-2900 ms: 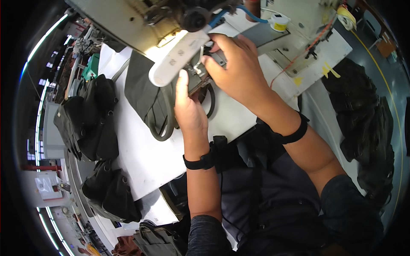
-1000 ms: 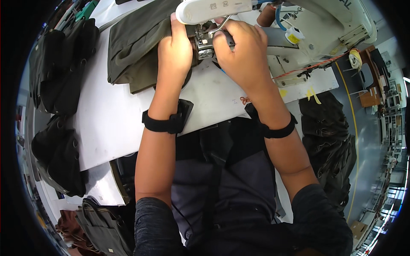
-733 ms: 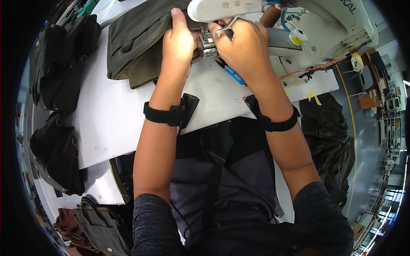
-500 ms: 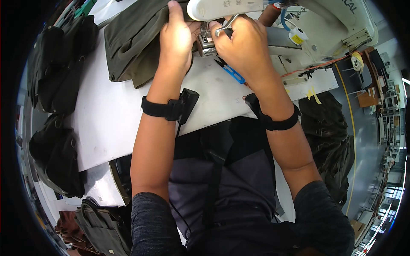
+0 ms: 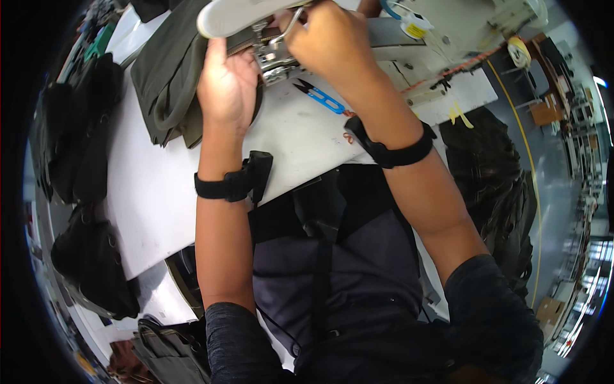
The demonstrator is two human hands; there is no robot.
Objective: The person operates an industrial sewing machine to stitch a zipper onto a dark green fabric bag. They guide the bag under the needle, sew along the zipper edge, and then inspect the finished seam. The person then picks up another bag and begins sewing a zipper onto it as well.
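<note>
At the top of the view, an olive-green fabric bag (image 5: 169, 73) lies at the white arm of a sewing machine (image 5: 240, 16). My left hand (image 5: 227, 86) grips the bag's edge just left of the metal presser foot (image 5: 272, 57), thumb up and fingers curled round the cloth. My right hand (image 5: 332, 41) is closed on the other side of the foot, beside the bent metal lever (image 5: 294, 24). Its fingertips are hidden behind the machine, so what they hold cannot be made out. Blue thread snips (image 5: 326, 99) lie on the white table below my right hand.
Dark bags (image 5: 77, 128) hang or lie along the table's left edge. A grey-green bag (image 5: 169, 352) sits lower left. Dark fabric (image 5: 489, 179) is piled at right, beyond the white table (image 5: 160, 205). A small white bottle (image 5: 414, 27) stands by the machine.
My view has shifted, so the machine and snips sit further left. My left hand is lower against the machine head, with its palm turned more upward. The right hand stays by the lever.
</note>
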